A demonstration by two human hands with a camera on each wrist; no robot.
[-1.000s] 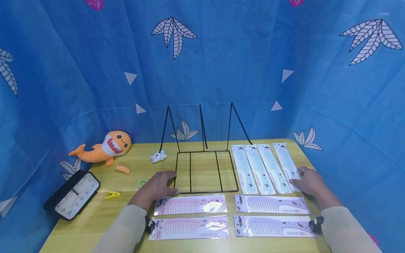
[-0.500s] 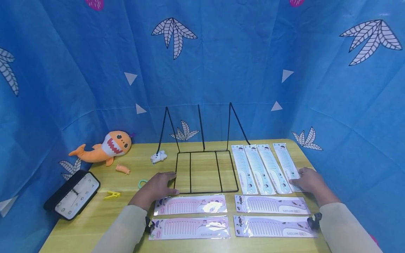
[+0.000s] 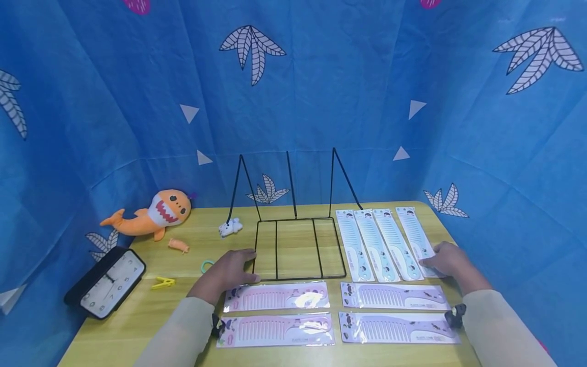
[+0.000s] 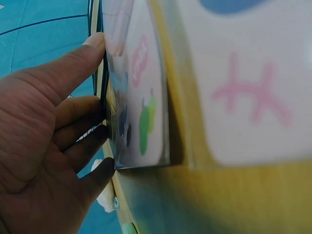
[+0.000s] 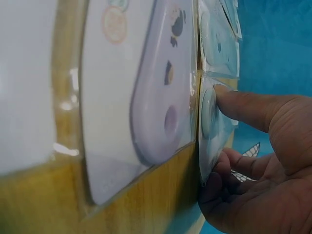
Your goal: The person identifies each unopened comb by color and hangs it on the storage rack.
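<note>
A black wire rack (image 3: 276, 250) stands at mid-table, its rectangular base on the wood and its uprights rising at the back. My left hand (image 3: 224, 272) is at the base's left side, fingertips on the wire and thumb close to the front corner. In the left wrist view its fingers are extended beside a pink packaged comb (image 4: 139, 97). My right hand (image 3: 447, 261) pinches the handle end of the rightmost blue packaged comb (image 3: 415, 232). In the right wrist view the thumb (image 5: 243, 105) presses on the wrapper while the other fingers curl at its edge.
Several blue packaged combs (image 3: 379, 244) lie right of the rack. Pink combs (image 3: 275, 329) and purple combs (image 3: 399, 329) lie along the front. At left are an orange shark plush (image 3: 167, 209), a clock (image 3: 110, 283), a yellow clip (image 3: 162, 283) and a white figurine (image 3: 230, 227).
The rack's uprights shifted slightly left between the two earlier frames and have since stayed put. Both hands remain nearly still in their places.
</note>
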